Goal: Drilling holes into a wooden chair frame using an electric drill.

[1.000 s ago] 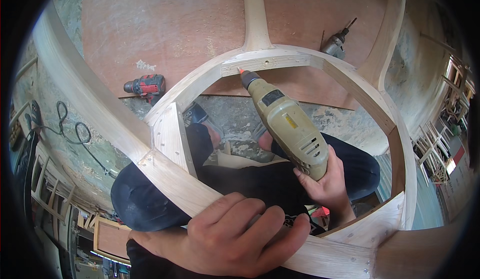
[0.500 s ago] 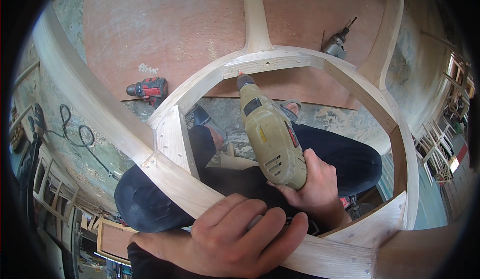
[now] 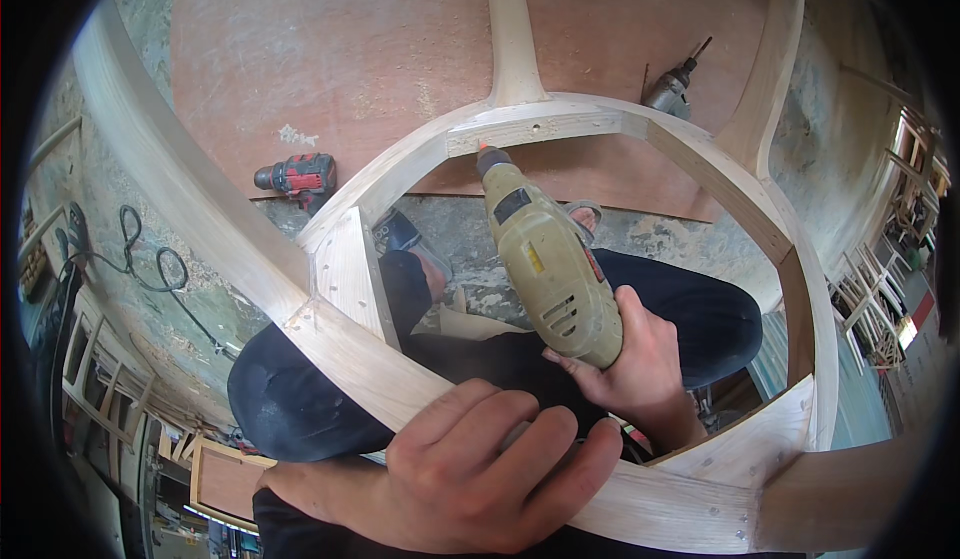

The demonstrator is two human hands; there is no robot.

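A pale wooden round frame with legs, like an upturned chair or stool frame [image 3: 375,369], stands over my lap. My right hand [image 3: 645,354] is closed round the handle of a khaki corded-style power drill [image 3: 550,264] inside the ring. The drill's chuck points away from me. Its orange-tinged tip meets the inner face of the far wooden block [image 3: 550,131], left of a round hole. My left hand [image 3: 490,469] lies over the near rail with its fingers curled round it. Something greyish shows between those fingers, too small to name. The drill's handle is mostly hidden by my right hand.
A red and black cordless drill [image 3: 300,176] lies left on a reddish plywood board [image 3: 330,49]. Another drill with a long bit [image 3: 672,87] lies beyond the ring. A black cable [image 3: 160,279] coils on the left floor. Wooden pieces [image 3: 870,304] are stacked at right.
The drill's rear and my right hand have shifted slightly right and up, while its tip stays at the block. My left hand keeps its hold on the rail.
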